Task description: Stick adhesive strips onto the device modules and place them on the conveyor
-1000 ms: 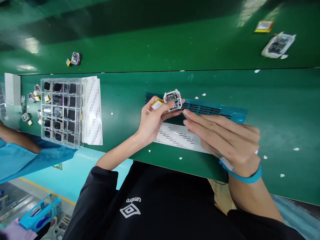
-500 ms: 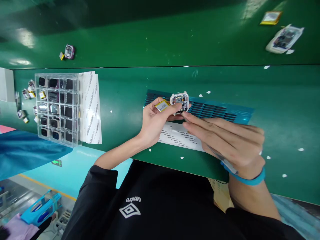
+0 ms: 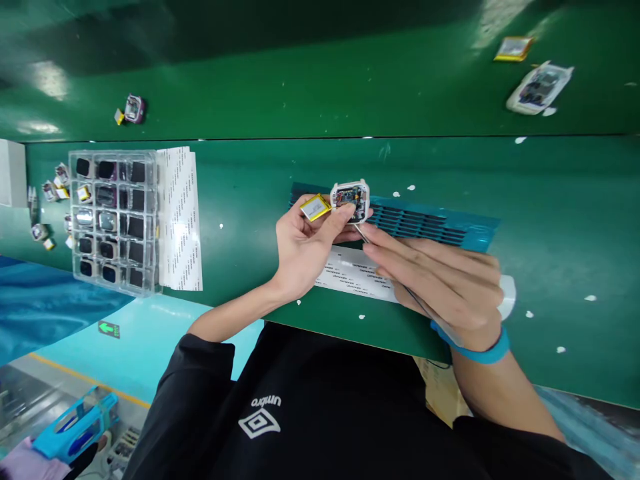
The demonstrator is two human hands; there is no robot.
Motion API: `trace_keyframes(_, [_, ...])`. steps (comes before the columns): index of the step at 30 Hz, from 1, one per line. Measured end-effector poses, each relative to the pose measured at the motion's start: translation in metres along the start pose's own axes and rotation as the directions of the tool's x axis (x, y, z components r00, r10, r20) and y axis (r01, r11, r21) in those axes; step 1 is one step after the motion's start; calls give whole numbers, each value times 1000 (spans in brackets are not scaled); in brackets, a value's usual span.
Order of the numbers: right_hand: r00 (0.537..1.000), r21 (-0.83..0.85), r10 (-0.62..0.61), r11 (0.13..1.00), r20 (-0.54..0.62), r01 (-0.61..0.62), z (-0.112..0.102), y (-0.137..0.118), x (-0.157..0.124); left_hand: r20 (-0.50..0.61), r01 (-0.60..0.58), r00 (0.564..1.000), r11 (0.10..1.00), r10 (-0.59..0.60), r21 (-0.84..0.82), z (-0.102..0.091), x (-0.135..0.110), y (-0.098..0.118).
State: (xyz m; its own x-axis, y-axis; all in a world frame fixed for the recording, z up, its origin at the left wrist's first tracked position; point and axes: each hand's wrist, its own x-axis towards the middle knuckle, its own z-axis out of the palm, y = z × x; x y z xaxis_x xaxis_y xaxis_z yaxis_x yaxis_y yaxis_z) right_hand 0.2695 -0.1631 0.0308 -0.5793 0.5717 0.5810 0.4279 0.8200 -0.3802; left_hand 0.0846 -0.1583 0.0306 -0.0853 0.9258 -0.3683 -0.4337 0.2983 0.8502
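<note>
Head view, looking down on a green workbench (image 3: 260, 200). The left hand (image 3: 305, 250) is closed on a small white watch-style case (image 3: 351, 198), open side up with its circuit board showing; thumb and fingertips pinch its lower edge. A flat yellow battery pack (image 3: 316, 207) hangs just beside the case at nine o'clock, touching the left fingers.

The right hand (image 3: 440, 280) is closed around slim metal tweezers (image 3: 400, 283). Their long axis runs from the wrist at four o'clock up to the tips at ten o'clock, and the tips sit just under the case at its five o'clock corner. The case thus lies at ten o'clock from the right grip, and the left hand is the nearer one.

Beneath both hands lie a white printed sheet (image 3: 357, 273), its text too small to read, and a blue slotted tray (image 3: 440, 227). At nine o'clock, well apart, stands a clear compartment tray (image 3: 113, 220) of watch parts. The person's black top reads "umbro", seen upside down.
</note>
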Motion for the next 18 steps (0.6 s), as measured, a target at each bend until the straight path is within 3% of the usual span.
trace_keyframes(3, [999, -39, -6, 999, -42, 4, 0, -1, 1, 4, -26, 1000, 999, 26, 31, -1, -1, 3])
trace_keyframes(8, [999, -179, -40, 983, -3, 39, 2, 1, 5, 6, -51, 999, 999, 51, 12, -2, 1, 3])
trace_keyframes(12, [999, -184, -37, 983, -26, 31, 2, 6, 5, 14, -31, 999, 998, 30, 57, -6, 6, 1])
trace_keyframes(15, [992, -186, -34, 982, -118, 11, 1, 8, 3, 18, -101, 995, 981, 99, 163, -19, 32, 6])
trace_keyframes(18, [981, -164, -13, 986, -193, -19, -5, 6, 6, 7, -251, 962, 877, 272, 409, -46, 87, 23])
